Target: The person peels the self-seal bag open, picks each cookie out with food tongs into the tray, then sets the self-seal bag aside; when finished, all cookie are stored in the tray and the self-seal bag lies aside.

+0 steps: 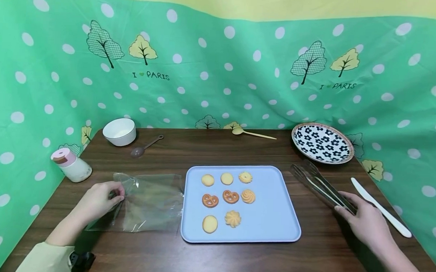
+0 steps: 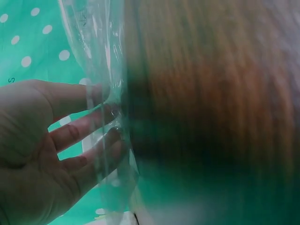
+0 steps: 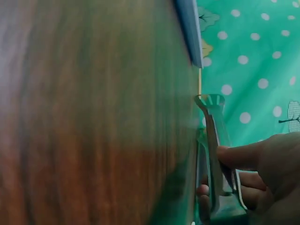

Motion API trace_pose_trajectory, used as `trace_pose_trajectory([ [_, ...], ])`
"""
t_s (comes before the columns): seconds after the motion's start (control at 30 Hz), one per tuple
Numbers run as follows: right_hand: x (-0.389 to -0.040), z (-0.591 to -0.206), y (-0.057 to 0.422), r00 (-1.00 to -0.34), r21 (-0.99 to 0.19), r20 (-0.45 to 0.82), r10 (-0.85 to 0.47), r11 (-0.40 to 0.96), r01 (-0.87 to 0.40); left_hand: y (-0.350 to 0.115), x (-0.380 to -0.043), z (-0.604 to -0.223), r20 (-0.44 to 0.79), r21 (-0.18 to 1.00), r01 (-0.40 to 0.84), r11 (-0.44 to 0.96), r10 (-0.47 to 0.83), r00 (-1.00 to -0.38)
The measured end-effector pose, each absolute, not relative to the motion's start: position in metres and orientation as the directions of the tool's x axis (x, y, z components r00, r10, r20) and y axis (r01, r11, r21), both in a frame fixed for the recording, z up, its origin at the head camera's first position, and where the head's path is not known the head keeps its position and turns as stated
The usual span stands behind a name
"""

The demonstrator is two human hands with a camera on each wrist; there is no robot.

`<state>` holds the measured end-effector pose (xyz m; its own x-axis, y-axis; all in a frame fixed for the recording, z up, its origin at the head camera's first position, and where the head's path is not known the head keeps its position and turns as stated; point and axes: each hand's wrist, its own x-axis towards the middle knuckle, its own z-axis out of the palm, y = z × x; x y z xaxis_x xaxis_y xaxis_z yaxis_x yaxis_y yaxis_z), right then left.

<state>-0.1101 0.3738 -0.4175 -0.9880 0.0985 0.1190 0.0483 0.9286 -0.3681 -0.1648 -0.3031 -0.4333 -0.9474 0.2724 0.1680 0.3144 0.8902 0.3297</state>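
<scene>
My left hand [image 1: 97, 200] pinches the left edge of a clear plastic bag [image 1: 152, 203], which lies flat on the table just left of the tray. In the left wrist view, its fingertips [image 2: 110, 112] show at the bag's crinkled film. Metal tongs [image 1: 321, 185] are in my right hand [image 1: 369, 219], thumb on one side and fingers curled round the other; their far ends point away toward the plate. On the blue tray [image 1: 268, 230] between my hands are round biscuits [image 1: 209, 224], pretzels [image 1: 230, 197] and a flower-shaped cookie [image 1: 233, 219].
A white knife [image 1: 381, 209] lies right of the tongs, close to my right hand. Behind are a flower-patterned plate [image 1: 323, 143], a yellow spoon [image 1: 254, 133], a grey measuring spoon [image 1: 145, 146] and a white bowl [image 1: 120, 132]. A pink-topped jar [image 1: 72, 167] stands beyond my left hand.
</scene>
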Motion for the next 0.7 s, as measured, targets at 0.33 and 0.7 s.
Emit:
trace_pose_trajectory([
  [0.33, -0.129, -0.413, 0.364, -0.998, -0.230, 0.035, 0.044, 0.973, 0.035, -0.312, -0.156, -0.435, 0.106, 0.354, 0.267, 0.896, 0.245, -0.964],
  [0.7, -0.148, -0.386, 0.362, -0.974, -0.163, -0.217, -0.057, 0.986, -0.021, -0.302, -0.162, -0.405, 0.136, 0.411, 0.334, 0.848, 0.305, -0.943],
])
